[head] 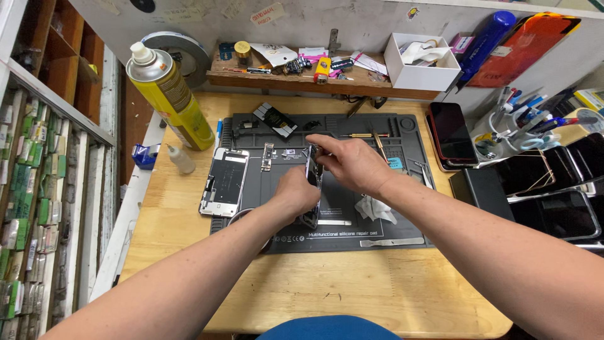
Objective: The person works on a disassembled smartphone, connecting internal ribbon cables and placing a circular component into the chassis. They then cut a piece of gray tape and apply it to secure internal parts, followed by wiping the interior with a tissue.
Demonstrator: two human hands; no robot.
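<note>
Two bare hands meet over the dark grey silicone repair mat (pixel 402 189) at the middle of the frame, both closed on an opened phone body (pixel 313 182) held on edge above the mat. From below, the left hand (pixel 296 196) grips its lower part with curled fingers; from above, the right hand (pixel 353 162) pinches its top edge with bent fingers. Left of them, a detached phone screen with its metal back plate up (pixel 224 181) lies partly on the mat's edge. A tall yellow spray can (pixel 171 94) stands at upper left on the wooden workbench (pixel 352 289). A crumpled white wipe (pixel 375 208) rests on the mat just right of the hands. At upper right lies a dark phone in a red case (pixel 452 133).
</note>
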